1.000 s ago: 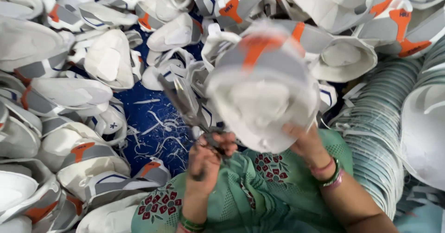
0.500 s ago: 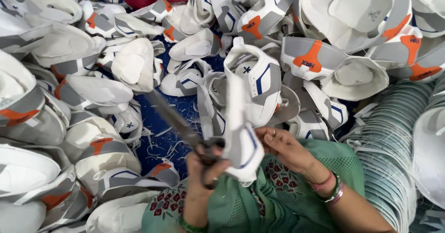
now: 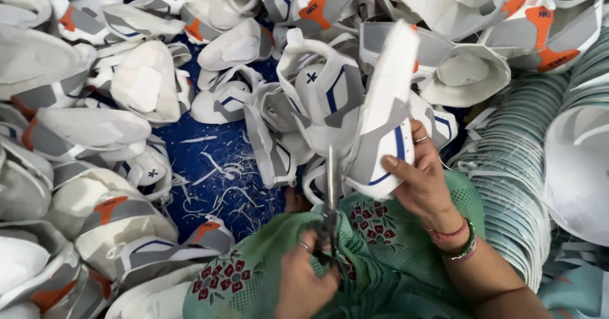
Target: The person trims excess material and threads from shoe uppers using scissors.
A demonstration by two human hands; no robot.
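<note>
Scissors [image 3: 330, 198] stand nearly upright in the head view, their handles gripped by the left hand [image 3: 304, 281] low over the green patterned lap [image 3: 393, 262], fingers curled tight through the loops. The right hand [image 3: 422, 179] clamps a white shoe upper [image 3: 384, 122] with grey and blue panels, thumb on its face, fingers behind, holding it edge-on just right of the blades. For a clean trim, I judge the piece should be held taut near the cutting line, fingertips clear of the blade path, and turned into the scissors in short bites rather than forced.

Blade tips blend into the pale uppers behind, so whether they are parted or already biting the edge is unclear. The left wrist is cut off by the frame's bottom. Piled uppers [image 3: 82, 129] hide most of the blue sheet [image 3: 209, 167] strewn with white trimmings [image 3: 222, 173]; the stacked pale pieces [image 3: 514, 173] at right run out of view.
</note>
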